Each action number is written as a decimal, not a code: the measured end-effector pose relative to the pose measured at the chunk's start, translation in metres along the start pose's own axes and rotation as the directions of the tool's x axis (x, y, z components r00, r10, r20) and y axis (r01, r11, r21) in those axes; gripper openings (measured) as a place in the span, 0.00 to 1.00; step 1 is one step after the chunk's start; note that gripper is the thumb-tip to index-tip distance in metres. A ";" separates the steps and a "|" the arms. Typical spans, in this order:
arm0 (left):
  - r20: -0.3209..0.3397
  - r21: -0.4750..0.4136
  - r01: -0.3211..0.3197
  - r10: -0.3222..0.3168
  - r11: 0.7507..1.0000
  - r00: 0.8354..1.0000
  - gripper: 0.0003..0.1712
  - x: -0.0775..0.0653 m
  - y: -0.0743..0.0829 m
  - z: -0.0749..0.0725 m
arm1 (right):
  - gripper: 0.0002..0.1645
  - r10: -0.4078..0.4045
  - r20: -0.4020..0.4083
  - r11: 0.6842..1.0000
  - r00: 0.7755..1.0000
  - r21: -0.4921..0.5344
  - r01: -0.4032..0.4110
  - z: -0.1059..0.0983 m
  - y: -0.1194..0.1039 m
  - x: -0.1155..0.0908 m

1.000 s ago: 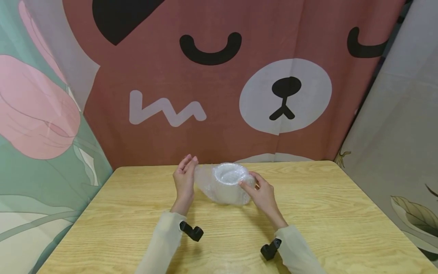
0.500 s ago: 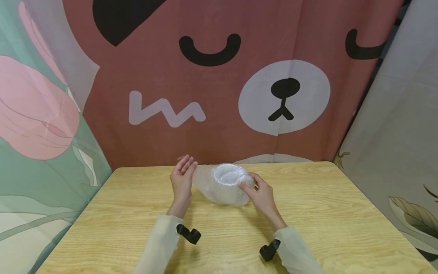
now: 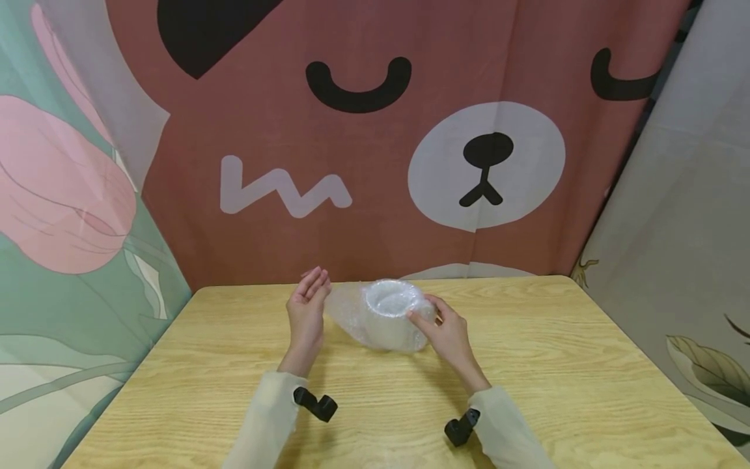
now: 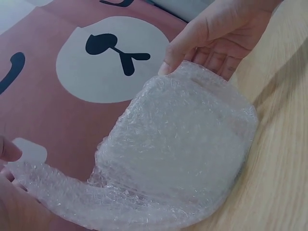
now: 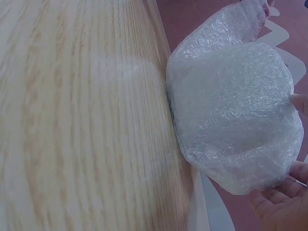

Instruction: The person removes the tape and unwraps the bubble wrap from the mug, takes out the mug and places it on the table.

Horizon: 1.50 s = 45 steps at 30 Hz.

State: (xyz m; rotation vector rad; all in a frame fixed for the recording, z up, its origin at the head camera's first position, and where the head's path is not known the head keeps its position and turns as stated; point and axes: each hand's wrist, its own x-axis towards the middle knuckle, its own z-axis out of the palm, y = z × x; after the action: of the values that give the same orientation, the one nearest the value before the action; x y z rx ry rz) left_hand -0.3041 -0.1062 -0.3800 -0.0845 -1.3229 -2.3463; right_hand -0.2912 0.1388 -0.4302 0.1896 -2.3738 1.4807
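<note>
A squat, rounded bundle in clear bubble wrap (image 3: 391,331) stands on the table, its top showing a ring-like rim around a hollow. The layers of wrap hide what is inside. My left hand (image 3: 306,314) holds the loose end of the wrap, a strip (image 4: 91,202) stretching from the bundle's left side. On the opposite side my right hand (image 3: 448,331) grips the bundle, thumb on the near upper side and fingers behind. In the left wrist view, the right thumb (image 4: 168,62) presses the bundle's edge.
The wood-grain table (image 3: 527,391) has rounded far corners. Right behind its far edge hangs a curtain (image 3: 375,241) with a bear face. Printed drapes flank it at left (image 3: 64,306) and right (image 3: 674,247). Both cuffs carry small black cameras.
My left hand has moved a little left and toward me, drawing the wrap's loose end farther out. My right hand and the bundle have stayed almost still.
</note>
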 end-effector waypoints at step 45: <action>-0.030 -0.183 0.040 -0.046 0.982 0.998 0.15 0.010 -0.002 -0.024 | 0.37 0.006 -0.007 1.000 1.000 -0.001 -0.006 0.002 -0.001 -0.001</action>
State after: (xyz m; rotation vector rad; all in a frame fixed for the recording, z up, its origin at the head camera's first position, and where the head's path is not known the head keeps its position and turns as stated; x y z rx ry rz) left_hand -0.3101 -0.1289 -0.3924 -0.0720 -1.1014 -2.4896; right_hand -0.2904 0.1365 -0.4303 0.1771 -2.3715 1.4805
